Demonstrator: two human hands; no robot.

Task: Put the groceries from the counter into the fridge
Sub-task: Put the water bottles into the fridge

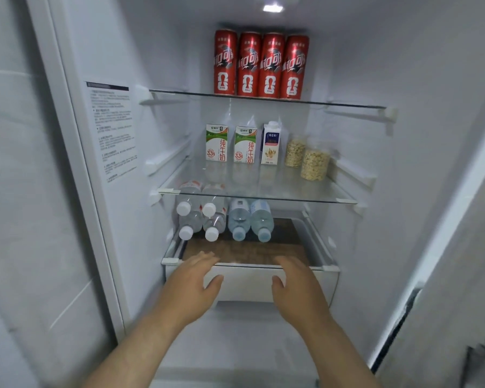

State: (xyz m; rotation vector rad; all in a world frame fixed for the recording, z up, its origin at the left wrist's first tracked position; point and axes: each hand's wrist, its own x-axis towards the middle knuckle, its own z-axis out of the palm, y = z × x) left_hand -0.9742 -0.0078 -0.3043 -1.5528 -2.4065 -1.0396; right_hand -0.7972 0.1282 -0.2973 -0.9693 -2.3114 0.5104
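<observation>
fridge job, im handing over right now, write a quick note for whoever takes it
Left hand: open, empty, fingers over the front edge of the drawer. Right hand: the same, beside it.
Done, inside the fridge: four red cans on the top shelf; three cartons and two jars on the middle shelf; water bottles lying on the lowest shelf.
Left: the counter is out of view, so check it for remaining groceries.

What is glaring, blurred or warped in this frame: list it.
Head view: the lamp blows out white at the top; the wide lens splays the fridge walls; the lower right corner smears into blur; the red cans stay legible.
</observation>
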